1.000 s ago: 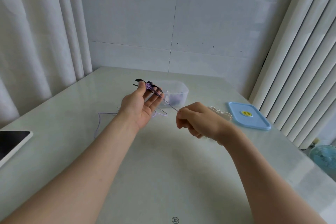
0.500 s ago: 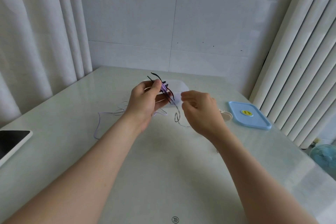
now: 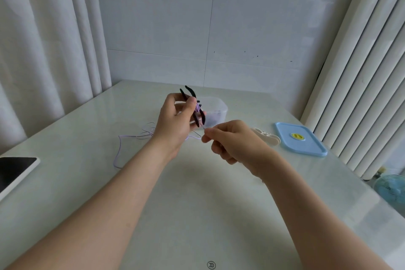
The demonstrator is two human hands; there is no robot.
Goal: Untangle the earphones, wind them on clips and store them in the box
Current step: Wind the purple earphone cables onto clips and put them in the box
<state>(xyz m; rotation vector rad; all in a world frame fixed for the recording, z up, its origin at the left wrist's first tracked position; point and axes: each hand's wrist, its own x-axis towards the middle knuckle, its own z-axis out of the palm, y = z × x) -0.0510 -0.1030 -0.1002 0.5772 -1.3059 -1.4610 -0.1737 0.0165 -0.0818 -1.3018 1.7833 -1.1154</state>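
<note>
My left hand [image 3: 175,120] holds a black clip [image 3: 194,105] upright above the table, thumb on its side, with purple earphone cord wound round its middle. My right hand [image 3: 232,140] is just below and to the right, pinching the thin cord that runs up to the clip. The loose part of the purple earphone cord [image 3: 131,140] lies in loops on the table left of my left wrist. A clear plastic box [image 3: 217,110] stands behind the clip, partly hidden by my left hand.
A white clip [image 3: 267,137] lies to the right of my right hand. The box's blue lid [image 3: 300,141] lies flat further right. A tablet with a dark screen [image 3: 15,171] sits at the table's left edge. Curtains hang on both sides; a small fan [image 3: 392,188] stands beyond the right edge.
My right hand has swung from near the clip down and to the right, drawing the cord with it. My left hand has turned the clip more upright.
</note>
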